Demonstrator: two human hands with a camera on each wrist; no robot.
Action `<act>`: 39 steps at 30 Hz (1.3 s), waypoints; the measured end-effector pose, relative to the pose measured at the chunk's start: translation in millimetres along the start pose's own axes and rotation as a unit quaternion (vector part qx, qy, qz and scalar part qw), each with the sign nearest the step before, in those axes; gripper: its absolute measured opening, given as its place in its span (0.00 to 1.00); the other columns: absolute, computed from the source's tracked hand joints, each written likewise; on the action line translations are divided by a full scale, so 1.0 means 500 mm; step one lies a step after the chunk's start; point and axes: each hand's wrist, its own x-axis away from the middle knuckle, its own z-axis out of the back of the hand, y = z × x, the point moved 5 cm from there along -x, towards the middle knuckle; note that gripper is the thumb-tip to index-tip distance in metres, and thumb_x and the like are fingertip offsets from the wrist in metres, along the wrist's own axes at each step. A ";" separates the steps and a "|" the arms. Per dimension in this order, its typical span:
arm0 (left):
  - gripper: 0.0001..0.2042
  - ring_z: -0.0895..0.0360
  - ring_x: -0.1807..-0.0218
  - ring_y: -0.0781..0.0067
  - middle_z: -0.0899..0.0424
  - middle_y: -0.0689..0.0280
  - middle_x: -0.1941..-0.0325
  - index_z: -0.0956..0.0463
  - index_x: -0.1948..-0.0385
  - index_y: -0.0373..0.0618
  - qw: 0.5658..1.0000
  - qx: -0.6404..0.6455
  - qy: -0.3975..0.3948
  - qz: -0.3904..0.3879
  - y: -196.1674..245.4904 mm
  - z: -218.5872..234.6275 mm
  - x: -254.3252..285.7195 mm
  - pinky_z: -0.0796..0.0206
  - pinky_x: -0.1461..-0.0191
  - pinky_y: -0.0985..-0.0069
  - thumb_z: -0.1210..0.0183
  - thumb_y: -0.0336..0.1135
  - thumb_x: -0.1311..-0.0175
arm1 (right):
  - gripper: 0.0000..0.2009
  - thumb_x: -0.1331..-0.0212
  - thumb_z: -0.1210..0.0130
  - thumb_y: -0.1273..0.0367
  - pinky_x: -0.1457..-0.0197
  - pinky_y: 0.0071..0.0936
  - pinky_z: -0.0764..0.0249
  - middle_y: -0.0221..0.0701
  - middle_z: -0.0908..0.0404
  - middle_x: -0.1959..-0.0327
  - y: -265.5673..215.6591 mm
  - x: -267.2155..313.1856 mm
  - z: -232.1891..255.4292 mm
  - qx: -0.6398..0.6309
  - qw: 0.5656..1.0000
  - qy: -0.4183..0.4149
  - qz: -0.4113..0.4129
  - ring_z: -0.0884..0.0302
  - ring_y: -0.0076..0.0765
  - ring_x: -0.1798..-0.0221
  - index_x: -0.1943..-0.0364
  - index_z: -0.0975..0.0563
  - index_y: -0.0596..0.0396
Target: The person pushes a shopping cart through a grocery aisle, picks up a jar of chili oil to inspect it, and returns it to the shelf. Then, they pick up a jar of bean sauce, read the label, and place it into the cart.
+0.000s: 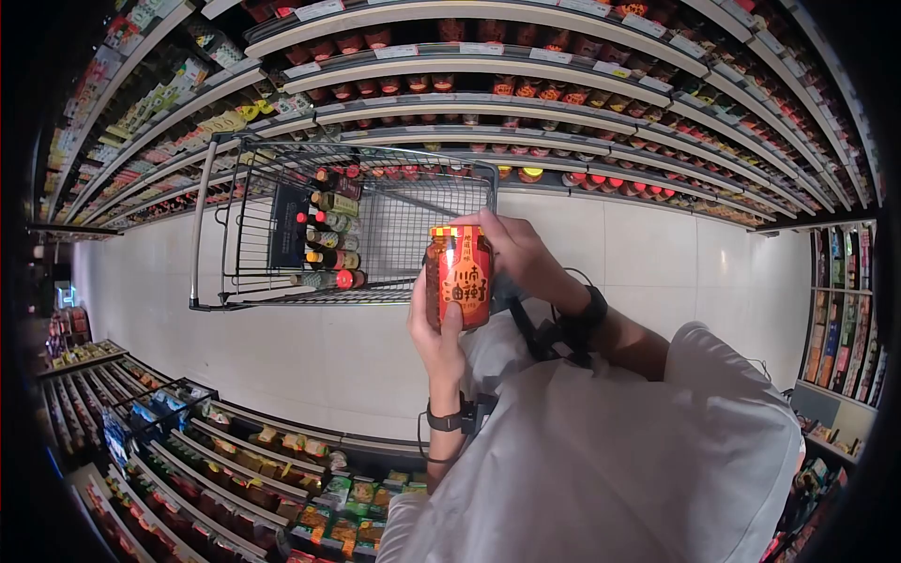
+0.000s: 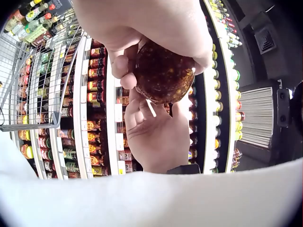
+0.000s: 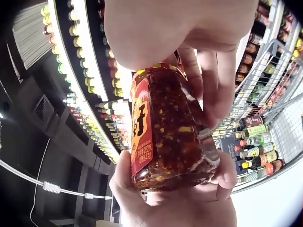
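A glass jar of chili oil (image 1: 466, 298) with a red and yellow label is held upright in front of the body in the head view. My left hand (image 1: 435, 340) grips its lower part, with the thumb over the front of the label. My right hand (image 1: 522, 251) holds the top of the jar at the lid, its fingers bent over the rim and side. Dark red sauce with yellow bits shows through the glass of the jar (image 3: 175, 135) in the right wrist view. From the left wrist, the jar's round base (image 2: 163, 75) faces the camera.
A wire shopping cart (image 1: 195, 253) stands beyond the hands to the left, with several bottles (image 1: 334, 233) lying in its back end. Long shelves (image 1: 526, 103) of jars run along the far side. Lower shelves (image 1: 244, 460) with packets line the near side of the tiled aisle (image 1: 648, 244).
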 end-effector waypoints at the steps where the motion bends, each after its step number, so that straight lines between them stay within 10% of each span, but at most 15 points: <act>1: 0.31 0.29 0.32 0.59 0.27 0.50 0.34 0.38 0.32 0.29 1.000 -0.003 0.000 -0.003 0.000 0.001 0.002 0.40 0.29 0.65 0.41 0.38 0.31 | 0.27 0.19 0.69 0.55 0.52 0.19 0.22 0.35 0.16 0.52 0.001 -0.002 -0.002 0.011 1.000 -0.003 0.007 0.18 0.24 0.52 0.43 0.23 0.63; 10: 0.30 0.27 0.35 0.60 0.26 0.52 0.36 0.37 0.32 0.30 0.999 -0.039 -0.008 -0.005 0.006 0.006 0.005 0.37 0.31 0.66 0.38 0.34 0.33 | 0.21 0.20 0.64 0.62 0.45 0.22 0.26 0.35 0.16 0.56 0.002 -0.007 -0.001 0.073 0.995 0.000 0.073 0.21 0.23 0.54 0.48 0.22 0.64; 13: 0.31 0.25 0.37 0.60 0.25 0.53 0.39 0.36 0.32 0.32 0.994 -0.110 -0.023 -0.014 0.011 0.001 0.003 0.34 0.34 0.66 0.36 0.31 0.37 | 0.17 0.25 0.53 0.60 0.60 0.28 0.26 0.35 0.19 0.69 0.003 -0.006 0.002 0.120 0.980 0.038 0.153 0.24 0.27 0.67 0.53 0.21 0.61; 26: 0.44 0.20 0.51 0.69 0.25 0.59 0.48 0.40 0.27 0.40 0.981 -0.103 -0.162 -0.013 0.039 -0.029 -0.009 0.20 0.51 0.73 0.34 0.13 0.51 | 0.19 0.30 0.44 0.57 0.59 0.20 0.25 0.31 0.18 0.64 0.034 0.000 0.039 -0.008 0.999 0.020 0.043 0.22 0.20 0.61 0.54 0.22 0.62; 32: 0.34 0.18 0.57 0.70 0.20 0.56 0.48 0.34 0.29 0.41 0.969 -0.189 -0.157 0.005 0.008 0.007 -0.029 0.22 0.54 0.73 0.43 0.13 0.42 | 0.21 0.32 0.42 0.54 0.57 0.23 0.18 0.31 0.20 0.54 0.027 -0.007 0.059 -0.055 0.993 -0.058 -0.081 0.20 0.23 0.53 0.49 0.21 0.59; 36: 0.25 0.17 0.59 0.71 0.15 0.51 0.54 0.30 0.33 0.41 0.962 -0.240 -0.116 -0.058 -0.031 0.008 -0.073 0.25 0.56 0.75 0.49 0.16 0.34 | 0.24 0.44 0.29 0.58 0.59 0.25 0.18 0.32 0.19 0.54 0.046 -0.085 0.118 0.076 0.995 -0.059 -0.029 0.18 0.27 0.55 0.50 0.20 0.59; 39: 0.22 0.16 0.59 0.66 0.15 0.49 0.50 0.27 0.37 0.38 0.961 -0.261 -0.066 -0.063 -0.095 0.044 -0.119 0.25 0.53 0.74 0.52 0.14 0.33 | 0.27 0.54 0.23 0.56 0.61 0.29 0.19 0.33 0.18 0.54 0.011 -0.146 0.162 0.325 0.911 0.076 0.242 0.17 0.28 0.59 0.54 0.20 0.59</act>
